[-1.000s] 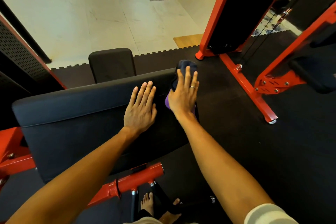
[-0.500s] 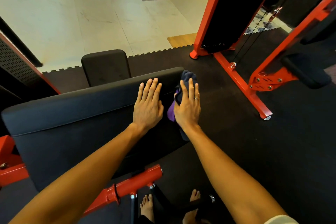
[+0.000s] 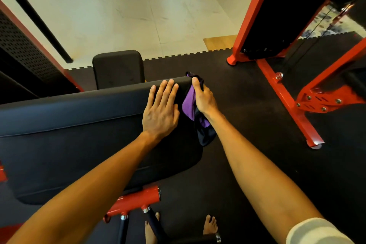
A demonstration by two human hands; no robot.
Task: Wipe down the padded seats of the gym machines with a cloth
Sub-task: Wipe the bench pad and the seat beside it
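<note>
One purple-and-black soft cloth (image 3: 188,105) is hanging crumpled against the right end of the long black padded bench seat (image 3: 69,125), its purple side bunching upward and its dark side drooping below the pad's edge. We are gripping it in our right hand (image 3: 204,99), thumb and fingers curling round the fabric and pressing it to the pad's end. We are resting our left hand (image 3: 160,114) flat on the pad just beside it, fingers straight and close together. Two black pads are showing: this long one and one smaller square black cushion (image 3: 118,67) beyond it. Two bare feet (image 3: 210,225) are standing on the black rubber floor mat (image 3: 247,125).
</note>
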